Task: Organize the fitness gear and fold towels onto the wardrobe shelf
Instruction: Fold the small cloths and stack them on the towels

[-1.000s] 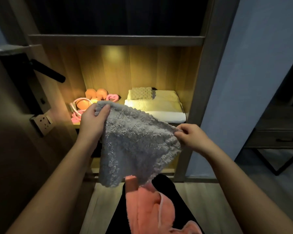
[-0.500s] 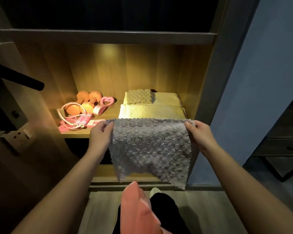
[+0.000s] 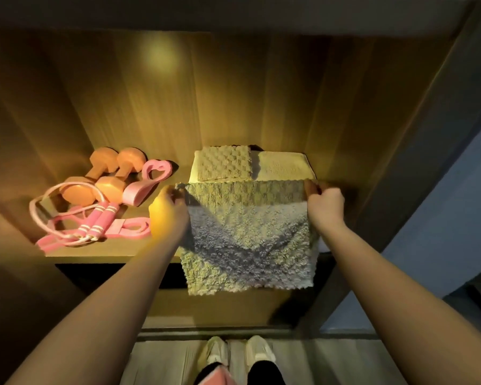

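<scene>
A grey fluffy towel [image 3: 247,240] is spread over the front of the lit wardrobe shelf [image 3: 117,255], its lower half hanging past the shelf edge. My left hand [image 3: 168,211] pinches its top left corner and my right hand [image 3: 324,202] pinches its top right corner. Behind it lies a stack of folded towels [image 3: 283,168] with a small textured folded cloth [image 3: 222,162] on top. On the left of the shelf rest two orange dumbbells [image 3: 103,176], a pink jump rope [image 3: 75,218], a pink heart-shaped grip trainer [image 3: 147,182] and a pink band [image 3: 128,227].
The wardrobe's right post [image 3: 400,176] stands close to my right hand, with a blue wall [image 3: 456,218] beyond. A shelf board [image 3: 233,12] runs overhead. A pink cloth [image 3: 214,377] shows by my legs, above my shoes [image 3: 239,354] on the wooden floor.
I have come closer to the shelf. Both hands carried the grey towel up and forward, from hanging in front of the shelf to lying over its front edge.
</scene>
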`<state>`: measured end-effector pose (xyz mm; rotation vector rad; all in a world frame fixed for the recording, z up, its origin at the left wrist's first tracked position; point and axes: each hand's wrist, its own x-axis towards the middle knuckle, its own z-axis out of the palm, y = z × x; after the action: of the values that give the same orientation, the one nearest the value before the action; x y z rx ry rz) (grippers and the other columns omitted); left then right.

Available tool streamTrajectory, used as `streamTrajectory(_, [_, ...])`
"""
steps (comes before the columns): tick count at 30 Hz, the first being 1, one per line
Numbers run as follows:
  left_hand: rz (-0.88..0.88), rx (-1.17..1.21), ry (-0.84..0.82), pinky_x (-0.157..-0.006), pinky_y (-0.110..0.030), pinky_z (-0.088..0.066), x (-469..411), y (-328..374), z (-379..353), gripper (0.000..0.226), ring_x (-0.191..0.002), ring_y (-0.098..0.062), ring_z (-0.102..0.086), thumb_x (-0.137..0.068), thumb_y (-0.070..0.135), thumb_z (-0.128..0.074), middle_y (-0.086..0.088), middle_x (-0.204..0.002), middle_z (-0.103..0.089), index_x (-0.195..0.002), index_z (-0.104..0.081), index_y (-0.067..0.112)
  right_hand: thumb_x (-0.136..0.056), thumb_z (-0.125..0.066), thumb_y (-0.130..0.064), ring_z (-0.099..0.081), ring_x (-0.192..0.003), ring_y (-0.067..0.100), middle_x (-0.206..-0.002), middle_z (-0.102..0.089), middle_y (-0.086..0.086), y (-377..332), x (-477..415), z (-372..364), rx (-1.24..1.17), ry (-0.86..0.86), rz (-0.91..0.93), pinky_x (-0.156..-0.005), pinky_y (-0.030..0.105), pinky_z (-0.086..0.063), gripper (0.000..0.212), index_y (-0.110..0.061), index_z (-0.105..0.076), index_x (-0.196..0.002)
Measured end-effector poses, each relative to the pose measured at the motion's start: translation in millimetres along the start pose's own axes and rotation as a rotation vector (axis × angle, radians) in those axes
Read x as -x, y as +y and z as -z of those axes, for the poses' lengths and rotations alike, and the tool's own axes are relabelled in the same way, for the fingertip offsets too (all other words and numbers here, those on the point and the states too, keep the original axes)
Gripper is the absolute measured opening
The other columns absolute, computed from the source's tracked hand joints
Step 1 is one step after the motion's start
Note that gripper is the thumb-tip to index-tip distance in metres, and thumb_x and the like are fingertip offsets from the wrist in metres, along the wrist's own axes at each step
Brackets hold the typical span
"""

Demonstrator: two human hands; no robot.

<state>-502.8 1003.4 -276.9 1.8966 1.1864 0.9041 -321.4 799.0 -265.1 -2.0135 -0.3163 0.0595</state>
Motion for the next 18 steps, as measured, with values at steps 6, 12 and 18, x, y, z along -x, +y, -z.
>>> streamTrajectory(6, [-0.088, -0.492, -0.073, -0.067, -0.039, -0.039, -31.8, -17.2, -36.8, 0.025, -0.090, -0.040, -0.061, -0.103, 0.027, -0.037, -0.020, -0.099, -0.064, -0.107, -0.053, 0.008, -0.103, -0.039, -0.026, -0.047, -0.071, 0.023, -0.076, -0.047, 0.004, 31.4, -44.9, -36.6, 0.386, -0.124, 0.006, -0.068, 0.031, -0.033, 0.024, -0.012, -0.050, -0.086])
streamTrajectory(12, [-0.151, -0.620, -0.066, -0.081, -0.049, -0.043, -46.1, -20.5, -51.3, 0.024, -0.109, -0.039, -0.053, -0.096, 0.016, -0.047, -0.019, -0.120, -0.054, -0.118, -0.042, 0.007, -0.103, -0.037, -0.018, -0.040, -0.060, 0.012, -0.076, -0.050, 0.003, 43.7, -51.7, -52.5, 0.503, -0.009, -0.018, -0.055, 0.027, -0.029, 0.028, -0.008, -0.056, -0.085])
streamTrajectory(18, [-0.676, -0.806, -0.384, -0.122, -0.047, -0.001, 12.8, 27.5, -77.7, 0.073, -0.149, -0.020, 0.008, -0.091, 0.029, -0.051, 0.000, -0.161, 0.007, -0.152, -0.013, 0.015, -0.106, -0.019, -0.022, -0.059, -0.096, 0.032, -0.113, -0.062, 0.024, 36.7, -46.9, -52.2, 0.467, -0.069, -0.053, -0.082, 0.037, -0.043, 0.044, 0.000, -0.056, -0.116])
